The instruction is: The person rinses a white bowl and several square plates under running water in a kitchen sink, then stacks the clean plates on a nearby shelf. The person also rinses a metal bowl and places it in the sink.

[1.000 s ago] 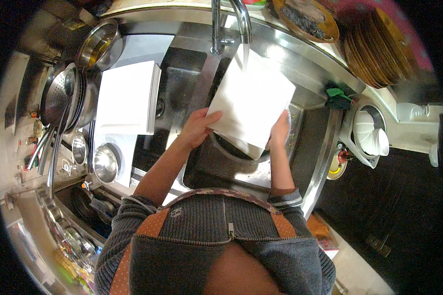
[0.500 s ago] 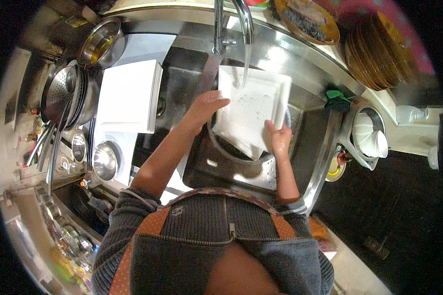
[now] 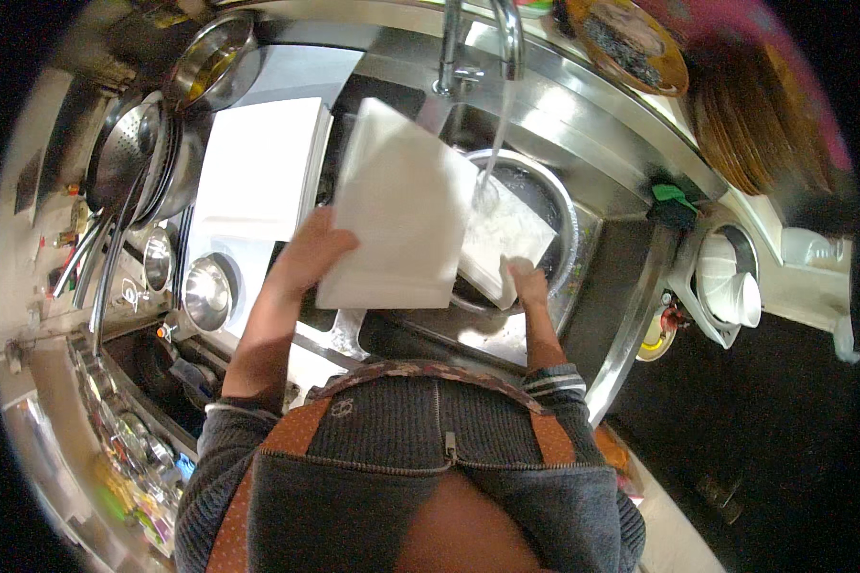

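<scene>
At ten o'clock from the centre of view, a stack of white plates [image 3: 258, 172] is seen on a pale sheet [image 3: 250, 265]. Between nine and ten, the left hand [image 3: 306, 256] is closed on the near left edge of a first white plate [image 3: 401, 201], its thumb laid on the upper face; half a second earlier this hand was placed farther right, beneath the tap. The plate is now held tilted near eleven, between stack and stream. From the tap [image 3: 511, 43], just past twelve, water [image 3: 501, 134] is still let down, now onto a second white plate [image 3: 511, 224] at two o'clock, newly uncovered and rested in a round metal basin [image 3: 573, 224], whose far rim is also exposed. At three, the second plate's near edge is gripped by the right hand [image 3: 526, 284], its fingers curled and little displaced.
</scene>
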Available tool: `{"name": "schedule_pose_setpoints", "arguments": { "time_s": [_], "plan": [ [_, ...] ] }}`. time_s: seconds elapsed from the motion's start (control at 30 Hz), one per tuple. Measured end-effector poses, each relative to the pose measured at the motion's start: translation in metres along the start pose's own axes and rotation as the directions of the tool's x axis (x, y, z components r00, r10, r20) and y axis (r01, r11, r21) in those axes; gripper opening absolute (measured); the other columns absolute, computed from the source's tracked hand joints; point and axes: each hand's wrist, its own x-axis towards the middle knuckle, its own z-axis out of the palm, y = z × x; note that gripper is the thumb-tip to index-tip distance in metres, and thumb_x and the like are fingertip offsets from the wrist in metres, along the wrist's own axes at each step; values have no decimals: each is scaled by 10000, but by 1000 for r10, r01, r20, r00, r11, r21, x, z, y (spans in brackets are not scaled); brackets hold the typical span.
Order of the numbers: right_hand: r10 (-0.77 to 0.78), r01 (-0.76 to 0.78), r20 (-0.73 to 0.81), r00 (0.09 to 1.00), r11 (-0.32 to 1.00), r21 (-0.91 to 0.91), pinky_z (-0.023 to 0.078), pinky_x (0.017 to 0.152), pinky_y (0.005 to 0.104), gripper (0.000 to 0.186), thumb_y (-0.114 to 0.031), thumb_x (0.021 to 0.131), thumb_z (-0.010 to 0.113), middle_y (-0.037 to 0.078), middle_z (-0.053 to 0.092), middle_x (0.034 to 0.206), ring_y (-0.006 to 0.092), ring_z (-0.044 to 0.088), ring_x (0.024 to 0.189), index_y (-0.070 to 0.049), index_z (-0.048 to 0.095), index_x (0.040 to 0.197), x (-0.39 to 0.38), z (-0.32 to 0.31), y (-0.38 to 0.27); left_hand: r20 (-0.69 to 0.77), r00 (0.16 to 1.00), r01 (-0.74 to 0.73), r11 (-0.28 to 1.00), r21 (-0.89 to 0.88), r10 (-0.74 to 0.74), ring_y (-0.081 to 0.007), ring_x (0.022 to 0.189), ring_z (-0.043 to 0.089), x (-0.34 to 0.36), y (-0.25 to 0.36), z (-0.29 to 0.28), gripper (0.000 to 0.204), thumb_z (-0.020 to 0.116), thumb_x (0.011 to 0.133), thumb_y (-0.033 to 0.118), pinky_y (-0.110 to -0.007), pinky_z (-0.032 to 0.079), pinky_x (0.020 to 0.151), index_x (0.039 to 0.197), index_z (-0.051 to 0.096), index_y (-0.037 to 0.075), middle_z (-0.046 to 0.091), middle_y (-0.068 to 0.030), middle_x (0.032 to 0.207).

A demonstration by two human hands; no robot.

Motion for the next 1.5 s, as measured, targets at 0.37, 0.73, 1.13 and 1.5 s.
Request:
{"name": "schedule_pose_setpoints", "arguments": {
  "time_s": [0.37, 0.73, 1.13, 1.5],
  "plan": [
    [480, -470, 81, 874, 789, 396, 489, 790, 305, 659, -420, 623, 701, 128, 609, 1066, 233, 619, 924, 71, 535, 1030, 28, 56, 9, -444, 868, -269, 542, -796, -222, -326, 927, 591, -25, -110, -93, 474, 601, 722, 1, -417, 511, 804, 1140, 430, -141, 556, -216, 1033],
    [-138, -324, 398, 907, 375, 869, 435, 894, 369, 366, -135, 801, 617, 130, 597, 1100, 257, 560, 1014, 13, 544, 1127, 81, 91, 57, -435, 784, 185, 837, -516, -442, -205, 470, 593, 24, -136, -91, 470, 615, 842, 394, -282, 504, 404, 817, 529, -68, 597, -139, 620],
    [-220, -19, 60, 974, 186, 982, 502, 768, 342, 336, -22, 713, 595, 101, 620, 932, 220, 614, 827, 25, 545, 1043, -66, -98, -6, 199, 971, 146, 987, -69, -129, -194, 735, 620, 73, -115, 52, 606, 529, 839, 566, -310, 523, 631, 1011, 585, -13, 628, -121, 897],
    [-627, 698, -370, 686, 711, 90, 425, 910, 398, 544, -235, 747, 705, 245, 544, 1145, 359, 541, 1037, 59, 491, 1152, -96, -97, -71, 293, 954, 69, 901, -427, 66, -232, 740, 615, 75, -44, 84, 272, 558, 772, 66, -349, 552, 615, 1005, 564, -75, 610, -132, 920]
  ]
}}
